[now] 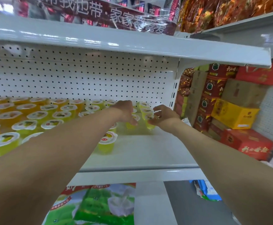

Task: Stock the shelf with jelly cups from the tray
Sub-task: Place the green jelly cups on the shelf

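Both arms reach deep into the white shelf (142,153). My left hand (126,112) rests over a yellow-green jelly cup (133,123), fingers bent down on its lid. My right hand (162,116) grips another yellow-green jelly cup (150,122) from its right side, standing on the shelf. Two more cups (144,108) stand behind, against the pegboard. Several rows of orange and yellow jelly cups (35,116) fill the shelf's left part. One cup (107,141) stands alone nearer the front, under my left forearm. The tray is out of sight.
The upper shelf board (132,44) overhangs close above. Red, yellow and brown cartons (230,111) are stacked to the right of the shelf upright. Green-printed packs (96,207) sit on the level below. A blue crate (205,190) stands on the grey floor.
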Motion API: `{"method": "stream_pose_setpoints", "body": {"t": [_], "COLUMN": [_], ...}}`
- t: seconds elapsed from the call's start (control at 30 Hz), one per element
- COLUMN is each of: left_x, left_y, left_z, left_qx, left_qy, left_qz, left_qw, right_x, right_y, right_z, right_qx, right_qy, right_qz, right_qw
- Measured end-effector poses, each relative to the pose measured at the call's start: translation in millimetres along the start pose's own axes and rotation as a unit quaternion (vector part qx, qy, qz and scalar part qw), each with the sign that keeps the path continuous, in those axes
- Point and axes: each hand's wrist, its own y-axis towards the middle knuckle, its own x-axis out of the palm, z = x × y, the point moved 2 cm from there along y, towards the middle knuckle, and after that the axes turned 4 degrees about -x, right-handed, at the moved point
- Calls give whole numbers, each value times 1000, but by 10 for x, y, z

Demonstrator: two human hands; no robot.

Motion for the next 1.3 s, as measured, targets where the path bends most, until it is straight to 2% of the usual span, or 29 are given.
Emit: {"method": "stream_pose_setpoints", "body": {"t": [0.1, 0.37, 0.6, 0.73, 1.0, 1.3], "left_x": [-14, -239, -354, -338, 82, 930], "left_y": [-79, -561, -1274, -1739, -2591, -3018], "left_z": [56, 427, 948, 1252, 1645, 1671], "left_qx": [-19, -20, 21, 39, 56, 42], "left_qy": [-1, -17, -78, -95, -88, -96], "left_qz": [5, 63, 131, 143, 126, 62], "left_qw": [1000, 998, 988, 984, 987, 993], "right_x": [-53, -601, -1243, -1550, -1837, -1556], "right_y": [-108, -572, -1313, -1852, -2824, -3490], "right_z": [-58, -164, -229, -213, 140, 826], "right_qx": [-14, -72, -98, -98, -57, 5], "right_qy": [-41, -153, -171, -184, -190, -207], "right_qz": [-13, 16, 62, 83, 81, 46], "right_qw": [999, 985, 979, 974, 977, 977]}}
